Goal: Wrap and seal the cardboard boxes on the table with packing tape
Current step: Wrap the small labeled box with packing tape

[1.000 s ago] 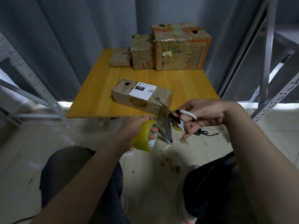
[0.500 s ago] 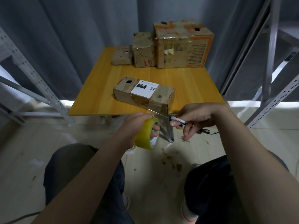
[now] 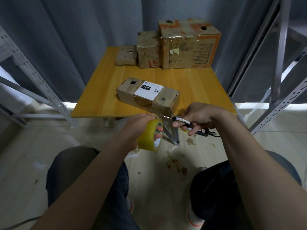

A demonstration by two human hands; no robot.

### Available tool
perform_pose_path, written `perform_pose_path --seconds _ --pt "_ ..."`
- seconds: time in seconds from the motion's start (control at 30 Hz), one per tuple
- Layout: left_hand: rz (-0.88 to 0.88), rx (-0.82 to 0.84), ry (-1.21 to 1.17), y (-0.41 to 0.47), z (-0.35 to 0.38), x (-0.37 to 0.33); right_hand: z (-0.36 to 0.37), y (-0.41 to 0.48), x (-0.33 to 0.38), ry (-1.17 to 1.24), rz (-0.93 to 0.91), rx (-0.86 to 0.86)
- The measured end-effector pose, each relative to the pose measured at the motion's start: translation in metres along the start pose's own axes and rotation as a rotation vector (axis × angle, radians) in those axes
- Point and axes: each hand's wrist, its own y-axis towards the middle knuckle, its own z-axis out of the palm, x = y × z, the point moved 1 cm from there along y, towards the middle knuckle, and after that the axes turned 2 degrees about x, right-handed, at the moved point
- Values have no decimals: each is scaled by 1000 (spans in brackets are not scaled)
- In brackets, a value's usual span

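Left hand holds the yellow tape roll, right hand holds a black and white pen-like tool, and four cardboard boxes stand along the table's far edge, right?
Not four: the head view shows three cardboard boxes there, a low box, a taller box and a big orange-printed box. The left hand does hold the yellow tape roll, the right hand the black and white pen-like tool.

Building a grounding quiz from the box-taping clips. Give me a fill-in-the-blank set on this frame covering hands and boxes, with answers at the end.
1. The left hand grips a yellowish roll of packing ___.
2. The white label on the long brown cardboard box reads ___.
3. At the far edge of the yellow wooden table stand ___ worn cardboard boxes.
4. The slim black-and-white pen-shaped tool is held in the ___ hand.

Missing words: tape; 220; three; right.
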Motion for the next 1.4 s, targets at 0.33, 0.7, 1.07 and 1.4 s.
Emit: perform_pose_path --seconds 0.33,0.7,1.07,1.4 --pt "9 11 13 6 -2 6 -2 3 2 -20 18 5" --pt "53 6 58 9 -2 6 -3 6 7 -53 23 -27" --pt "63 6 44 13 -4 10 -3 16 4 -38 2 -4" --pt "129 -61 142 7 1 12 0 9 8 -11 -5 11"
